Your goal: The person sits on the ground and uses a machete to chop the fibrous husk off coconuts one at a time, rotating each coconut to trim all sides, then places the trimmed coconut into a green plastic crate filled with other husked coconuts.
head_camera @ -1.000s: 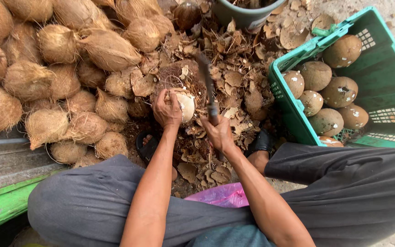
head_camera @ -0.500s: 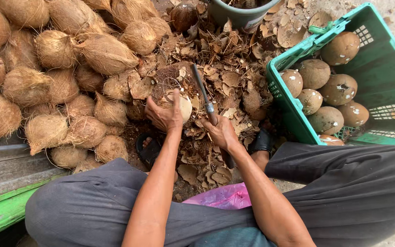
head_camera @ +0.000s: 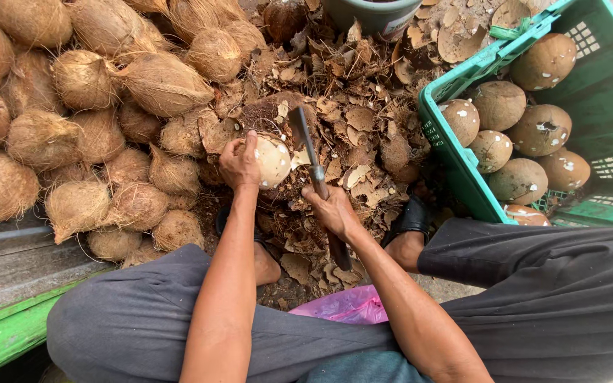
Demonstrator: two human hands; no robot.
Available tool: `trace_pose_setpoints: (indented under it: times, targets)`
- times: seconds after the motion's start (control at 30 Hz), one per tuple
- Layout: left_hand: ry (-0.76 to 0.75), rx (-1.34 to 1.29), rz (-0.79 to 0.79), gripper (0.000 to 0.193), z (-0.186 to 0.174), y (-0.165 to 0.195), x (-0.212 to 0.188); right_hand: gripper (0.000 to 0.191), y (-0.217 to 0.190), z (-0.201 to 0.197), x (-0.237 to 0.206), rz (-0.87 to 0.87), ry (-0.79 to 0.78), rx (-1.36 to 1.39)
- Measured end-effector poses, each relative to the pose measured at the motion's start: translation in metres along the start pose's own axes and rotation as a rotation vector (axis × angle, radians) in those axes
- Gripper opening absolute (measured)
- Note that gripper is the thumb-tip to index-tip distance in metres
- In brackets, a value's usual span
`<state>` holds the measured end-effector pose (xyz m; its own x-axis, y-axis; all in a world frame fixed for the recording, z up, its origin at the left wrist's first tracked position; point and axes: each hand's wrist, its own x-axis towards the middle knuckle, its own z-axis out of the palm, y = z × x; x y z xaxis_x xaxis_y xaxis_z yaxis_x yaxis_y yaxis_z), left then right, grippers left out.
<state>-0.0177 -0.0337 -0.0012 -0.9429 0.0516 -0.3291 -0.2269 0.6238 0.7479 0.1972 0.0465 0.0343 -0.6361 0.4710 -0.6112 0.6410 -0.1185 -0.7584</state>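
Note:
My left hand (head_camera: 240,162) grips a partly peeled coconut (head_camera: 272,160), pale where the shell is off, held on a dark stump among husk scraps. My right hand (head_camera: 332,210) is closed round the handle of a long chopping knife (head_camera: 305,140). Its blade points away from me and lies just right of the coconut, close to it.
A heap of hairy brown coconuts (head_camera: 94,106) fills the left. A green plastic crate (head_camera: 455,163) with several peeled coconuts stands at the right. Husk and shell chips (head_camera: 363,120) cover the ground. A dark bucket (head_camera: 377,14) stands beyond. A pink bag (head_camera: 345,305) lies between my knees.
The knife blade has swung left and down toward the coconut. My left hand has turned the coconut, showing more of its pale side.

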Motion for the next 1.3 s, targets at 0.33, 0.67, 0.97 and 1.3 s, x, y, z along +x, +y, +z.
trace_pose_setpoints:
  times: [0.33, 0.67, 0.97, 1.3]
  targets:
    - [0.081, -0.192, -0.353, 0.073, 0.005, 0.028, -0.037, 0.033, -0.003, -0.019, -0.006, -0.026, -0.032, 0.015]
    - [-0.056, 0.183, -0.075, 0.088, -0.003, 0.018, -0.005, 0.041, -0.015, -0.029, -0.014, -0.097, 0.029, -0.042]
    - [0.058, -0.029, 0.190, 0.067, 0.018, -0.010, -0.014, 0.043, 0.012, -0.007, 0.004, 0.027, -0.086, -0.055]
    - [-0.091, 0.049, 0.550, 0.051, 0.011, -0.009, 0.002, 0.042, -0.014, -0.018, -0.004, -0.137, 0.013, 0.109]
